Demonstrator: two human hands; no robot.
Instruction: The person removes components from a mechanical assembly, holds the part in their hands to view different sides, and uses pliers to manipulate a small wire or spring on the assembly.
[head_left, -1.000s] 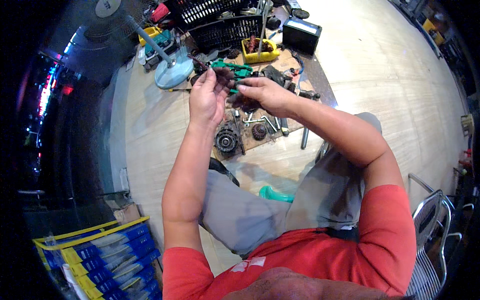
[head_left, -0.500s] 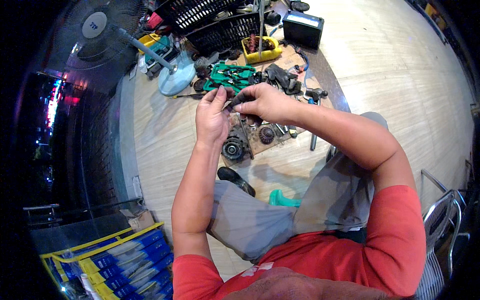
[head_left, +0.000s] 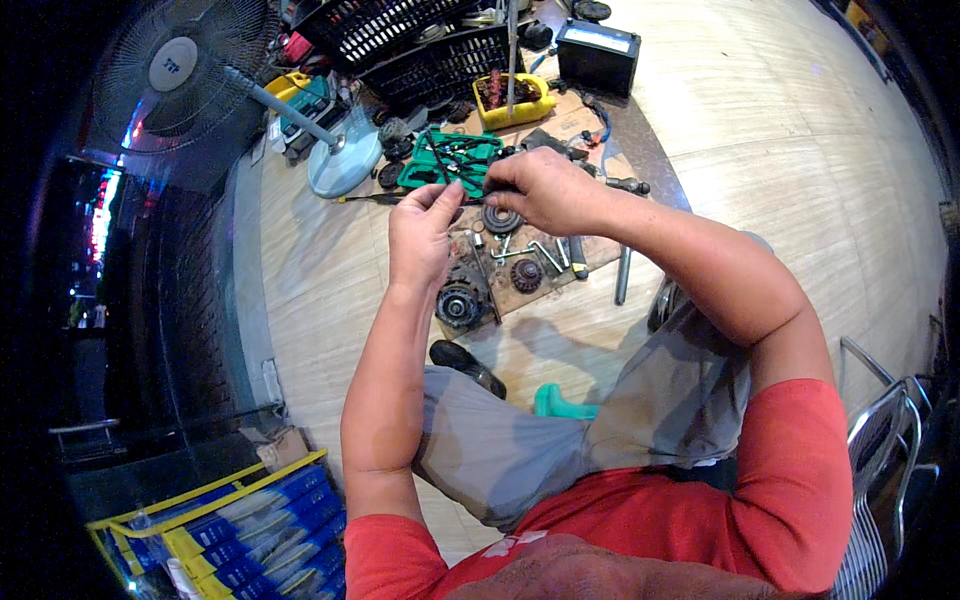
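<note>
My left hand (head_left: pixel 422 232) is raised over the work spot, thumb pressed against its fingers. Whatever is in that pinch is too small to make out. Close by on its right, my right hand (head_left: pixel 548 190) has its fingers curled in, and what they hold, if anything, is hidden. Beneath the hands lies a dark ring-shaped metal part (head_left: pixel 502 219). Nearer to me rest a toothed round metal part (head_left: pixel 526 275) and a larger round greasy part (head_left: pixel 460 300). L-shaped keys (head_left: pixel 547 256) lie beside them. Just beyond the hands is an open green tool case (head_left: pixel 425 172).
A yellow tub (head_left: pixel 520 115) of dark parts stands farther off, near black plastic crates (head_left: pixel 440 68) and a black battery (head_left: pixel 597 58). A standing fan (head_left: pixel 345 165) is at the left. Blue-and-yellow boxes (head_left: pixel 250 530) are lower left, a metal chair (head_left: pixel 880 450) lower right.
My hands have drawn apart, the right one shifting rightward and the left slightly down. The ring-shaped part and L-shaped keys now show more plainly. The whole view has shifted a little.
</note>
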